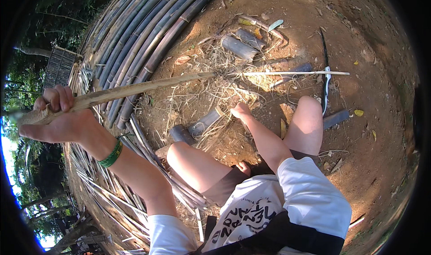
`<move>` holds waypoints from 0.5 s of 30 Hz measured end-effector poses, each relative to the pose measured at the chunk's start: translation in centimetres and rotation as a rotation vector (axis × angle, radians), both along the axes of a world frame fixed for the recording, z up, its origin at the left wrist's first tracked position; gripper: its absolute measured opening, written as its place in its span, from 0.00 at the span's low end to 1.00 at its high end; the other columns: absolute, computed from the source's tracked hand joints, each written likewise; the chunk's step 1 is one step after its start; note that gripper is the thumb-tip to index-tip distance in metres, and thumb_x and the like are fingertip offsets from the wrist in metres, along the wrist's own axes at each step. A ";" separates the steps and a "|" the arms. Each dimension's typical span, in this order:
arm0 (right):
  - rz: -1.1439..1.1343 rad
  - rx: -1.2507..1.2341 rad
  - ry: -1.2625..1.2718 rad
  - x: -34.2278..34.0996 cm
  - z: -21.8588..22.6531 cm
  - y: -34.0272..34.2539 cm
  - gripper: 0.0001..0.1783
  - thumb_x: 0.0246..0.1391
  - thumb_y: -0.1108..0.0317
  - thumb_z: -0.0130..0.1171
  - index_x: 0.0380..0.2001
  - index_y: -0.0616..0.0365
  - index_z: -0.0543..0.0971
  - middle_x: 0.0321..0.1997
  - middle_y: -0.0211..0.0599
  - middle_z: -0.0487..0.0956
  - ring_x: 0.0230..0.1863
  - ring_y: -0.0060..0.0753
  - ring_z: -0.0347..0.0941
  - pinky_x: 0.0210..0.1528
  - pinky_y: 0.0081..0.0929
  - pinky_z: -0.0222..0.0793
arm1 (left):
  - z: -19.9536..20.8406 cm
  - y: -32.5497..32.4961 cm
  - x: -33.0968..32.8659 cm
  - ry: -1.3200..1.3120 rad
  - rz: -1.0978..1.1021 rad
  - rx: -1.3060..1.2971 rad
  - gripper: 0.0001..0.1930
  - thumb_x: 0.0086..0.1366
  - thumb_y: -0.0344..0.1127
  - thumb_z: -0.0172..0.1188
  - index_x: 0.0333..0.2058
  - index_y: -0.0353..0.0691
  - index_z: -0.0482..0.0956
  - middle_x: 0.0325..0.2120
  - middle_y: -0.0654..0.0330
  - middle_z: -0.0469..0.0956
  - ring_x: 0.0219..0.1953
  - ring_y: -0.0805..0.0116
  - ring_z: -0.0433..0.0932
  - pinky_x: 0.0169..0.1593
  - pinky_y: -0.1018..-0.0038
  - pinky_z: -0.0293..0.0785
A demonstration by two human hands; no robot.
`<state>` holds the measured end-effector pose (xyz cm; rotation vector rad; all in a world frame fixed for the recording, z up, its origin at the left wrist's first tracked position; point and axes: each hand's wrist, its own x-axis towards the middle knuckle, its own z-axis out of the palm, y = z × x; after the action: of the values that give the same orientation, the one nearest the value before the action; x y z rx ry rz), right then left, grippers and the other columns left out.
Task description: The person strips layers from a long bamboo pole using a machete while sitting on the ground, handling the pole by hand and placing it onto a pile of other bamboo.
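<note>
My left hand [60, 113], raised at the far left with a green band on its wrist, is closed around one end of a long pale split-bamboo strip [148, 85]. That strip slants across to the middle of the ground, where its far end meets a pile of shavings. Low between my knees, my right hand [241, 111] is closed like a fist; what it holds, if anything, is hidden. Close to its left lies a cut bamboo piece [205, 122] with a pale split end. A thin pale stick [296, 73] lies beyond my right hand.
Long bamboo poles [148, 26] are laid side by side at the upper left. Several split strips [110, 187] lie below them. Short dark bamboo sections [239, 47] rest among the shavings. To the right lies a narrow dark length with a white part [327, 72], near another bamboo piece [336, 119].
</note>
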<state>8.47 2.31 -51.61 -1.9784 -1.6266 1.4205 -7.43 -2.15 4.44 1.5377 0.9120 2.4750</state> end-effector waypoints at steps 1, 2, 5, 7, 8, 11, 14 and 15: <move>0.013 0.023 -0.026 -0.2 1.4 -0.4 0.19 0.48 0.57 0.59 0.23 0.66 0.81 0.22 0.45 0.82 0.23 0.35 0.79 0.31 0.34 0.76 | -0.1 -0.2 0.0 -0.007 0.000 0.036 0.29 0.69 0.66 0.37 0.25 0.45 0.64 0.14 0.65 0.55 0.14 0.77 0.54 0.18 0.81 0.49; -0.037 -0.127 0.151 0.2 2.5 -0.9 0.19 0.48 0.56 0.60 0.22 0.65 0.80 0.21 0.42 0.81 0.20 0.32 0.78 0.27 0.33 0.74 | 0.0 -0.3 -0.5 0.027 0.005 0.044 0.36 0.67 0.73 0.26 0.26 0.45 0.65 0.15 0.64 0.57 0.14 0.75 0.56 0.18 0.81 0.50; -0.110 -0.097 0.298 0.9 5.6 -3.8 0.17 0.52 0.59 0.59 0.22 0.64 0.77 0.19 0.38 0.80 0.19 0.31 0.78 0.24 0.32 0.74 | -1.0 0.6 -0.7 0.014 0.091 0.005 0.38 0.67 0.75 0.23 0.26 0.45 0.65 0.15 0.63 0.59 0.14 0.74 0.58 0.19 0.80 0.53; -0.114 -0.061 0.439 0.2 6.9 -5.8 0.15 0.55 0.62 0.60 0.21 0.62 0.75 0.17 0.37 0.78 0.17 0.29 0.76 0.21 0.30 0.73 | -0.6 0.5 -1.0 0.022 0.060 0.015 0.36 0.69 0.71 0.20 0.27 0.45 0.64 0.15 0.62 0.60 0.15 0.72 0.59 0.20 0.78 0.56; -0.092 0.031 0.491 -0.1 7.7 -6.8 0.15 0.57 0.63 0.60 0.21 0.60 0.73 0.16 0.36 0.77 0.16 0.28 0.75 0.20 0.28 0.71 | -0.6 0.4 -0.4 0.026 0.114 0.017 0.36 0.70 0.70 0.20 0.27 0.45 0.64 0.15 0.62 0.60 0.15 0.71 0.59 0.21 0.78 0.57; -0.086 0.139 0.551 -1.0 13.2 -9.3 0.21 0.57 0.55 0.60 0.22 0.64 0.74 0.15 0.43 0.76 0.18 0.40 0.75 0.24 0.38 0.67 | -1.1 -0.1 0.7 0.163 0.297 0.037 0.30 0.72 0.67 0.30 0.29 0.44 0.63 0.16 0.65 0.62 0.15 0.74 0.63 0.19 0.79 0.62; -0.075 0.362 0.640 -1.0 21.4 -10.8 0.23 0.59 0.54 0.58 0.23 0.65 0.74 0.15 0.44 0.74 0.17 0.40 0.72 0.23 0.40 0.64 | -1.6 -0.1 -0.2 0.334 0.478 0.112 0.28 0.71 0.65 0.42 0.28 0.43 0.62 0.17 0.67 0.64 0.15 0.80 0.66 0.18 0.85 0.65; -0.046 0.403 0.697 -0.9 24.3 -10.9 0.24 0.61 0.53 0.57 0.23 0.65 0.74 0.15 0.44 0.74 0.17 0.41 0.72 0.23 0.40 0.64 | -1.6 -0.1 0.5 0.282 0.570 0.112 0.28 0.71 0.65 0.41 0.28 0.43 0.62 0.16 0.67 0.63 0.15 0.80 0.66 0.18 0.85 0.65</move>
<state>7.59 -8.60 -27.28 -1.1131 -1.3776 1.4013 -6.92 -2.25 2.87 1.9210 1.4566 2.7469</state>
